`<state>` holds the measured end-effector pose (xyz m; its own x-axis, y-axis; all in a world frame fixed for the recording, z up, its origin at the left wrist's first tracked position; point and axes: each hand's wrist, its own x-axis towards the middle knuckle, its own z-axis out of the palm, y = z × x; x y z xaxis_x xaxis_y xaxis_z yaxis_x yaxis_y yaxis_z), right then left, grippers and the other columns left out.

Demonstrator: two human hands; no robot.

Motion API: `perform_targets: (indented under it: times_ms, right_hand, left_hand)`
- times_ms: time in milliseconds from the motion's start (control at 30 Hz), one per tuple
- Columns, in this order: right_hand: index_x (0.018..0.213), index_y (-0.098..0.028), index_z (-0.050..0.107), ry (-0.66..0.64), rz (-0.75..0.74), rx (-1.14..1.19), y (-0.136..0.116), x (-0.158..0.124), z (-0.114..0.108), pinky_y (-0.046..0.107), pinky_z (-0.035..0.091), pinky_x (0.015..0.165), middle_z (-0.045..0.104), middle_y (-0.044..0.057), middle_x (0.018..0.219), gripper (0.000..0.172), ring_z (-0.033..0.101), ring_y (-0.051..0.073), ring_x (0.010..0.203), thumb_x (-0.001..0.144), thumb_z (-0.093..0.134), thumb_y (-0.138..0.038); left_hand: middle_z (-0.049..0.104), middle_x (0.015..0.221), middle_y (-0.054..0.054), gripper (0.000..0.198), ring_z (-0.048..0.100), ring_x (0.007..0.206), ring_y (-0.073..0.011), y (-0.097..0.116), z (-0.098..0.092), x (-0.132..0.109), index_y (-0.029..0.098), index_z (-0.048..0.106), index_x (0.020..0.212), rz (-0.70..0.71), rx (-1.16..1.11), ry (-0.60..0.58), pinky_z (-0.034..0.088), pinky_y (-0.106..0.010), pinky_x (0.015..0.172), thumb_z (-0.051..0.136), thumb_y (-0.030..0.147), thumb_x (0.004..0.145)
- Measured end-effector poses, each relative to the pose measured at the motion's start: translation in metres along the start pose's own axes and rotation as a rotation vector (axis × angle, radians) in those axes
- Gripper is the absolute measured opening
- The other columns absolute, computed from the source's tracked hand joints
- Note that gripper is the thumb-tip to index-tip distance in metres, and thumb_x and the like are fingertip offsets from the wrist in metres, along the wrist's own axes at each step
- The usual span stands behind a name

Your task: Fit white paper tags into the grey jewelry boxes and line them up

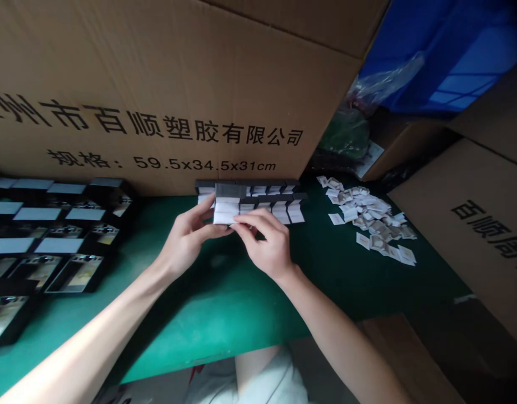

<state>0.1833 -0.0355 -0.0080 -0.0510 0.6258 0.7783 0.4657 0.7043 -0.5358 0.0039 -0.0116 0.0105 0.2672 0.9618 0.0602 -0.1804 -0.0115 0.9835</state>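
My left hand and my right hand meet over the green table, both closed on one small open black box with a white lining. The left thumb and fingers grip its left side. The right fingers pinch its lower right edge. Just behind it stand two short rows of the same small open boxes, touching the big carton.
A large printed cardboard carton walls off the back. Several open black boxes cover the left of the table. A heap of small white packets lies at the right. Another carton and a blue crate stand at the right.
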Motion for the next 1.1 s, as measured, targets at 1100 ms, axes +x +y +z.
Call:
perform_targets:
  times_ms: [1100]
  right_hand:
    - [0.105,-0.023,0.076,-0.162,-0.223,-0.277,0.021,-0.001,-0.012,0.028,0.066,0.078,0.082,0.005,0.096,0.014,0.079,0.017,0.083,0.098,0.065,-0.018]
  left_hand:
    - [0.081,0.118,-0.007,0.084,0.076,0.110,-0.0369,-0.009,-0.002,-0.004,0.022,0.058,0.152,0.158,0.421,0.109,0.057,-0.052,0.107,0.085,0.045,0.075]
